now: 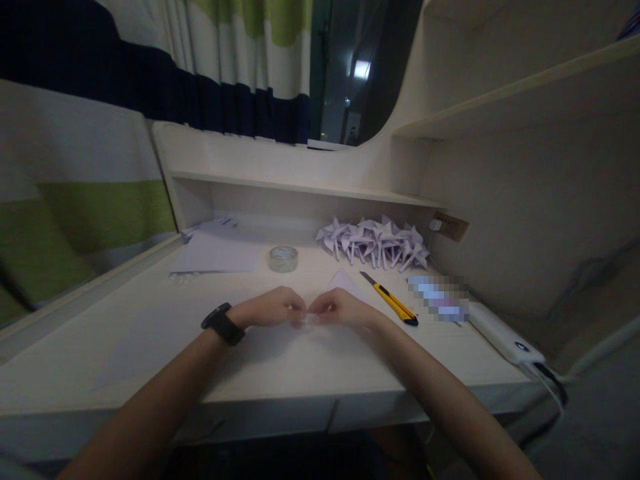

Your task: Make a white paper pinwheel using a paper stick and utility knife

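Observation:
My left hand (274,308), below a wrist with a black watch (225,325), is closed in a pinch over the desk. Its fingertips meet those of my right hand (345,309), which is pinched too. Between them is a small pale, glossy strip (312,320); whether it is tape or paper I cannot make out. Just behind my right hand lies a folded white paper piece (345,280). A roll of clear tape (283,260) stands beyond my left hand. To the right rests a yellow utility knife (393,301) with its blade out.
Several white paper pinwheels (375,240) are piled at the back right. A stack of white paper (217,248) lies at the back left, and a single sheet (145,337) is under my left arm's side. A white power strip (505,333) with cables runs along the right edge.

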Demonstrator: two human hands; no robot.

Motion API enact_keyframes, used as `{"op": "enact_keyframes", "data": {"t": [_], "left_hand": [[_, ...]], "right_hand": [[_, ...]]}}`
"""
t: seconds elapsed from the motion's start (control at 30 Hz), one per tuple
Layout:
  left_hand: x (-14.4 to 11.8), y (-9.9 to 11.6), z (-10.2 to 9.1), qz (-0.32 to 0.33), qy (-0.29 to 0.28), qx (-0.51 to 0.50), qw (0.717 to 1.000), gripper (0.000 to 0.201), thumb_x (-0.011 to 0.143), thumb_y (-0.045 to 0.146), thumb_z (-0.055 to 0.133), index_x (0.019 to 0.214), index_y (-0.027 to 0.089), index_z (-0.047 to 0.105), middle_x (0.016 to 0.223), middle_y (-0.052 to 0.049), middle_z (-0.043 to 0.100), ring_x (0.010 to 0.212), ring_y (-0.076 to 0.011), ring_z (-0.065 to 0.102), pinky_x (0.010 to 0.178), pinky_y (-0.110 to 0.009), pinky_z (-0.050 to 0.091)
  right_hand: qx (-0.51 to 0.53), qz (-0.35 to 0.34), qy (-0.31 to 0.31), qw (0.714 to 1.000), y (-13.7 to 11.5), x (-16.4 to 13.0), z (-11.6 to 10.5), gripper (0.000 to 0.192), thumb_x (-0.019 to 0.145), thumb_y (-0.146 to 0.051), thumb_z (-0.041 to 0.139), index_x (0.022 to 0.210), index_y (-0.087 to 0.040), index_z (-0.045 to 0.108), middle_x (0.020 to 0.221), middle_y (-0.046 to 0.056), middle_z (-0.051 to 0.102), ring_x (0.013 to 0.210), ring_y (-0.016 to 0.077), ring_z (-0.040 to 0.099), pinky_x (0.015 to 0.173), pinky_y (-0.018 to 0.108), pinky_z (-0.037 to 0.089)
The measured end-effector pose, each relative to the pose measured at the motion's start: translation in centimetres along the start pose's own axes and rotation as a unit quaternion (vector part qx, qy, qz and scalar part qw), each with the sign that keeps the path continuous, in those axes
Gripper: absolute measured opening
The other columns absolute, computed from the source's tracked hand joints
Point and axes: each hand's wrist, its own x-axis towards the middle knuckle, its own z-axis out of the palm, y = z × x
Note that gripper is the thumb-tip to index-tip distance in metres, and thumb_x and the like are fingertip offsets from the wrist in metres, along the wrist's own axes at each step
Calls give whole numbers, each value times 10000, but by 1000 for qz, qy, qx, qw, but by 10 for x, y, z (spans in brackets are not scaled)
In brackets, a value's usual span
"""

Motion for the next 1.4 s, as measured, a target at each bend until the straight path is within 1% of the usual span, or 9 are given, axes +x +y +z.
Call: {"op": "enact_keyframes", "data": {"t": [0.23, 0.43, 0.63, 0.77, 0.9, 1.03, 1.1, 1.23, 1.4], "left_hand": [[0, -2, 3, 11, 1, 46, 999, 297, 823, 368, 579, 733, 124, 721, 617, -23, 644, 531, -115, 505, 512, -223, 294], [1, -4, 6, 40, 25, 44, 998, 241, 779, 328, 604, 689, 134, 716, 516, 14, 571, 483, -94, 440, 499, -228, 252], [2, 1, 3, 20, 10, 62, 998, 213, 748, 285, 613, 657, 123, 717, 531, -4, 601, 481, -97, 437, 502, -237, 242], [-2, -5, -4, -18, 24, 81, 996, 178, 704, 263, 614, 627, 125, 696, 560, -13, 615, 532, -121, 480, 534, -242, 271], [-6, -12, -9, -59, 48, 104, 992, 149, 683, 247, 608, 624, 134, 684, 566, -10, 615, 531, -125, 471, 542, -247, 274], [-3, -11, -5, -33, 53, 98, 993, 178, 730, 261, 585, 700, 135, 708, 605, -19, 643, 535, -121, 472, 552, -247, 283], [-1, -10, -1, -20, 44, 97, 994, 214, 762, 275, 564, 717, 130, 715, 616, -28, 652, 534, -120, 478, 552, -246, 283], [1, -10, 3, -20, 40, 119, 992, 234, 771, 288, 565, 707, 126, 721, 630, -44, 667, 541, -125, 489, 552, -247, 282], [1, -5, 2, -19, 62, 135, 989, 205, 786, 263, 576, 707, 150, 728, 646, -53, 688, 554, -133, 523, 553, -247, 283]], "right_hand": [[-33, 35, -20, 999, -2, 3, 14, 204, 729, -291, 671, 722, -92, 715, 590, -2, 615, 548, 100, 500, 513, 204, 339], [-39, 26, -35, 998, -5, 2, 12, 201, 746, -287, 651, 698, -99, 706, 564, -14, 601, 522, 87, 477, 502, 198, 316], [-46, 21, -37, 998, -1, 4, 14, 172, 736, -251, 636, 677, -102, 698, 547, -14, 596, 503, 87, 479, 494, 202, 316], [-24, 20, -17, 999, 12, 3, 7, 117, 684, -200, 627, 655, -111, 697, 580, -3, 634, 535, 107, 527, 530, 211, 373], [-20, 34, 51, 998, 20, 2, -4, 101, 676, -194, 636, 670, -114, 697, 612, 13, 651, 579, 122, 550, 558, 216, 405], [-55, -8, 106, 993, 16, 4, 1, 207, 728, -257, 669, 868, -112, 720, 699, 29, 660, 624, 120, 547, 578, 220, 406], [-73, -17, 108, 991, 14, 6, 8, 235, 750, -276, 676, 914, -113, 717, 709, 28, 654, 619, 114, 537, 573, 216, 397], [-98, 1, 92, 991, 14, 10, 19, 153, 782, -244, 645, 770, -109, 717, 634, 17, 632, 569, 103, 508, 531, 207, 364], [-97, 8, 96, 991, 12, 7, 11, 133, 764, -235, 663, 742, -114, 716, 628, 20, 649, 557, 106, 517, 525, 209, 359]]}}
